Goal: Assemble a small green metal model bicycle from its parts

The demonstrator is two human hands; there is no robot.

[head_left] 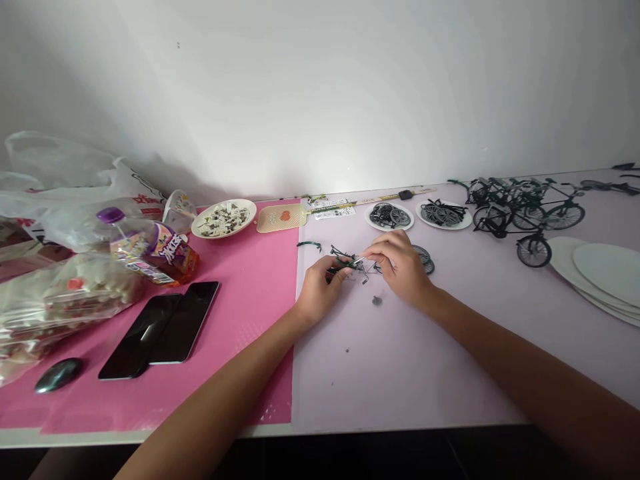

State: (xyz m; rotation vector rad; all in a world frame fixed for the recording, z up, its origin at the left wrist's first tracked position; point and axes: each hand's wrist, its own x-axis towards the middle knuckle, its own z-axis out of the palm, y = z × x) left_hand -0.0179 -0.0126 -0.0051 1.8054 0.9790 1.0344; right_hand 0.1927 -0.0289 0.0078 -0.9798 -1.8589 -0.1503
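Observation:
My left hand (321, 285) is closed around a dark miniature bicycle frame (340, 253) low over the lilac table surface. My right hand (400, 267) pinches a thin silvery rod-like tool (358, 261), its tip against the small parts of the frame; its exact kind is too small to tell. A pedal-like piece (365, 279) juts out between the hands. Partly behind my right hand lies a grey spoked wheel (425, 260). A small grey part (377, 301) rests just below the hands, and a tiny bead-like piece (347, 351) lies nearer me. A curved dark green part (309, 245) sits behind my left hand.
Plates of black wheels (389, 228) and black parts (443, 213) stand at the back. Several assembled miniature bicycles (534, 250) and stacked white plates (560, 257) are right. Left are a bowl of pale pieces (235, 230), two phones (185, 320), a bottle (150, 250) and plastic bags (75, 187).

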